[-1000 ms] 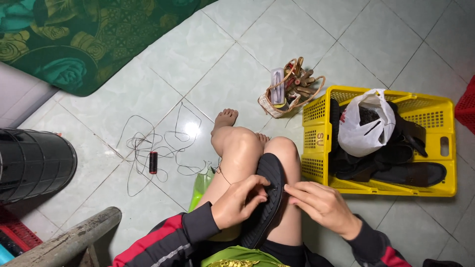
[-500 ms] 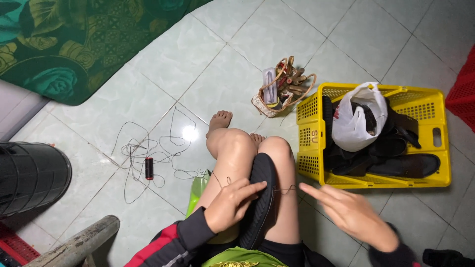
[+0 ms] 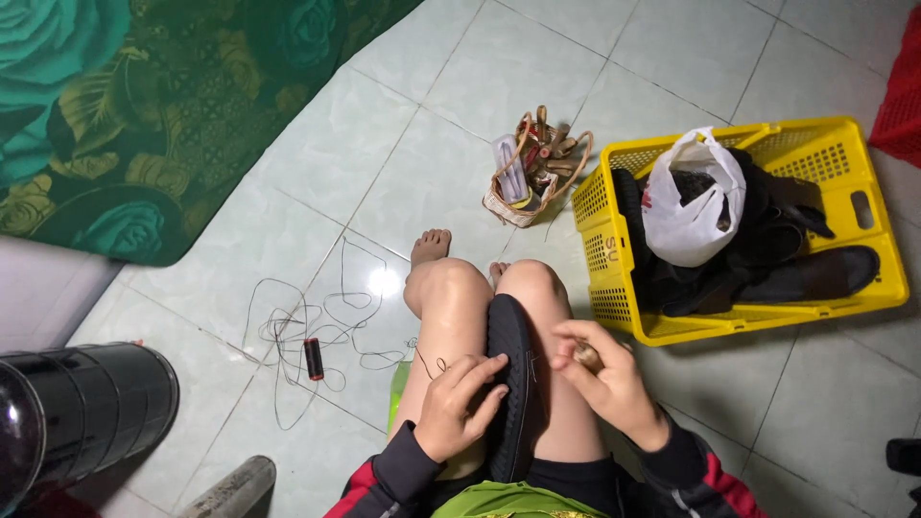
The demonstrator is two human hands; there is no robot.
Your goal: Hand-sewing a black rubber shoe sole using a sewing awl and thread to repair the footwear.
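Yellow plastic crate point(image 3: 614, 240) sitting at right of frame on the pale tiled floor point(image 3: 288, 221); dark printed marks on its left wall. Inside it a white plastic bag point(image 3: 693, 206), knotted at top, is lying on dark cloth pieces and black soles point(image 3: 815, 273). Small woven basket point(image 3: 532, 168) standing just left of the crate at upper centre, holding wooden-handled tools and a pale flat packet. Thread spool point(image 3: 314, 358), dark with red ends, lying left of centre amid loose loops of thread. Green patterned mat point(image 3: 125, 105) filling upper left; black ribbed cylinder point(image 3: 77, 412) at lower left.

Black shoe sole point(image 3: 513, 384) is resting between the person's bare knees, lower centre. Left hand point(image 3: 460, 408) is pressing on the sole's left edge, fingers partly curled, not closed round it. Right hand point(image 3: 604, 379) is curling shut around a small tan wooden handle point(image 3: 587, 357), just beside the sole's right edge.
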